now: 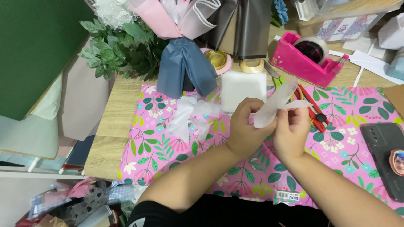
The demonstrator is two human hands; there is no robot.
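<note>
Over floral mat (pixel 168 147), ribbon (pixel 275 103) between fingers (pixel 269 122).

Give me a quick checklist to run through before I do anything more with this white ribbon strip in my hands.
1. Strip held by both hands: ok, left hand and right hand pinch the white ribbon strip.
2. Strip untwisted: cannot tell, it curves upward.
3. Scissors near: ok, right beside the right hand.
4. Tape dispenser loaded: ok, a roll sits in it.
5. Finished white bow out of the way: ok, lying left of the hands.
6. Phone safe: ok, on the floral mat.
</note>
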